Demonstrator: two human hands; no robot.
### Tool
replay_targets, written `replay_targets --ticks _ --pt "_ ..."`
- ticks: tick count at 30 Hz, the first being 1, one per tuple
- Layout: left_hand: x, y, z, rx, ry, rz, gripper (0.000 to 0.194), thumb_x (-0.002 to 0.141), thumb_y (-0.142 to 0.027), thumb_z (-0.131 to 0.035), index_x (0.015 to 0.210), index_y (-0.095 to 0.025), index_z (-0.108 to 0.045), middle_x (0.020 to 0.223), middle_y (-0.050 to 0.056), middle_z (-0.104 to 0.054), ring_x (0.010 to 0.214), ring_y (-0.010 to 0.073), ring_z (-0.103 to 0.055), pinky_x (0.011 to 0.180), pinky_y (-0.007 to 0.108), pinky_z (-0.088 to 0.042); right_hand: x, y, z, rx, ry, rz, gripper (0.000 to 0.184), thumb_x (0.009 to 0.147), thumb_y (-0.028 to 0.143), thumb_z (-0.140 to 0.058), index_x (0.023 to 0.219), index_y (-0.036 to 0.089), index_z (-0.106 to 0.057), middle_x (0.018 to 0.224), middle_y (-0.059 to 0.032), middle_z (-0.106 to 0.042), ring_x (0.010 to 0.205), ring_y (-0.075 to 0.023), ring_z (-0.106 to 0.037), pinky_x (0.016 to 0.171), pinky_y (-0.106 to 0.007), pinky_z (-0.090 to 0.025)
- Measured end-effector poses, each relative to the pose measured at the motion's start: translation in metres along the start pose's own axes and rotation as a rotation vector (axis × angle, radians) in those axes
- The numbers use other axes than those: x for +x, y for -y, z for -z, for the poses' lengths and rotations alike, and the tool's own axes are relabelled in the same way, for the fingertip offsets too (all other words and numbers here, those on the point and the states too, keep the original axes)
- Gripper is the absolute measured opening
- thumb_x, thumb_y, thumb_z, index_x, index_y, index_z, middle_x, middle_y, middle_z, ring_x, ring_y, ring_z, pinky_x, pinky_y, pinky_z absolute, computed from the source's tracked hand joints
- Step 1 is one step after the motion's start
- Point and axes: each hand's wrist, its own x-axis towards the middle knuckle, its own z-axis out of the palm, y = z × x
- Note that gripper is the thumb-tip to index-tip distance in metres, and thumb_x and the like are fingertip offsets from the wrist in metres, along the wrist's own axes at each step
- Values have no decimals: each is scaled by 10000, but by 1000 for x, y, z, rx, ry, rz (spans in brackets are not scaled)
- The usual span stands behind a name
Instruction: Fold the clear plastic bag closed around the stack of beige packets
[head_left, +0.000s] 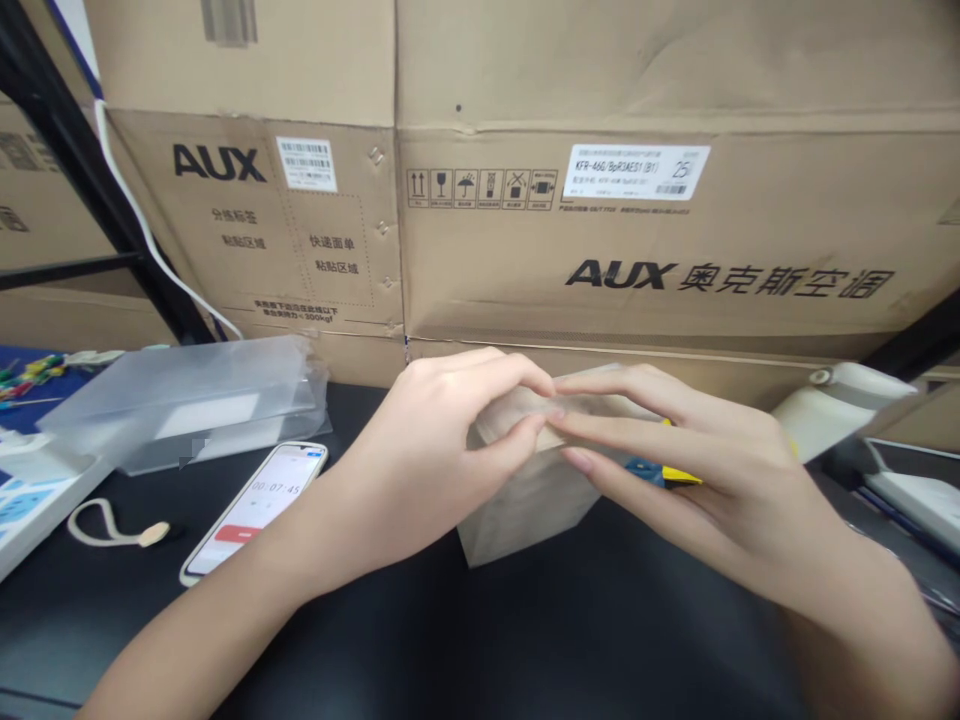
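Both hands meet over a small translucent plastic box (525,490) standing on the dark counter (600,620), just in front of the big AUX carton (645,250). Our left hand (442,460) pinches the box's top edge, thumb and forefinger closed on the thin flap. Our right hand (697,460) lies flat along the same edge, fingers extended, pressing rather than grasping; something yellow and blue (667,472) shows beneath it, beside the box (what it is we cannot tell).

To do this well, we judge: keep the left grip firm near the corner so the soft walls do not buckle, and let the right fingertips work along the flap in a steady line, box kept down on the counter.

Left of the box lie a phone (255,505) showing a timer and a larger frosted plastic case (187,395), well apart from the hands.
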Motion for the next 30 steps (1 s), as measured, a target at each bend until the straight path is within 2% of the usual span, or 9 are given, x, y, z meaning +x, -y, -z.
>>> replay_targets --ticks 7,10,13,18,21,24,27,30 --pt "1 2 4 29 54 -6 186 909 -226 -502 990 -223 -669 956 -19 -708 859 124 -636 782 256 -478 2 -1 -3 29 -29 -23 290 849 190 -597 1128 257 -641 1150 -64 -643 1031 -198 -625 844 -337 -538" --pt "0 1 7 77 48 0 173 897 -215 -509 950 -220 -674 936 -15 -702 846 127 -630 776 259 -474 1 -7 0 -42 -126 -123 190 843 247 -613 1028 246 -658 1062 -58 -666 966 -204 -642 830 -343 -535" --pt "-2 -1 9 136 27 33 137 878 -234 -532 910 -216 -665 896 -17 -688 812 126 -616 742 260 -466 -1 -19 4 -95 -194 -295 142 823 325 -637 916 220 -658 949 -54 -667 849 -198 -646 768 -347 -537" --pt "-3 -3 8 178 35 76 133 845 -298 -575 931 -223 -643 905 -21 -664 777 126 -594 718 272 -457 -2 -39 2 200 -156 -499 291 747 413 -707 935 198 -651 864 -35 -662 718 -152 -618 649 -300 -545" --pt "-3 -3 8 190 44 73 138 846 -304 -571 939 -224 -634 917 -18 -652 793 132 -586 717 276 -449 0 -46 -1 376 -178 -569 338 691 380 -760 950 196 -644 819 -24 -651 662 -131 -606 561 -259 -528" --pt "-3 -4 8 175 60 48 137 845 -298 -572 944 -222 -628 936 -11 -635 824 134 -579 721 270 -445 1 -51 -4 577 -160 -614 332 681 327 -771 954 200 -632 753 3 -622 542 -86 -551 438 -211 -452" --pt "-3 -3 10 112 132 41 160 850 -295 -566 986 -231 -620 1006 0 -611 850 132 -584 732 260 -461 3 -55 -10 764 -205 -662 341 662 288 -783 944 196 -614 745 23 -612 463 -43 -481 378 -186 -386" --pt "-3 -1 11 21 236 11 255 890 -277 -517 1135 -242 -575 1157 23 -579 1000 146 -581 843 263 -478 4 -59 -13 916 -229 -734 354 637 265 -796 915 195 -589 721 45 -613 413 -19 -437 345 -169 -334"
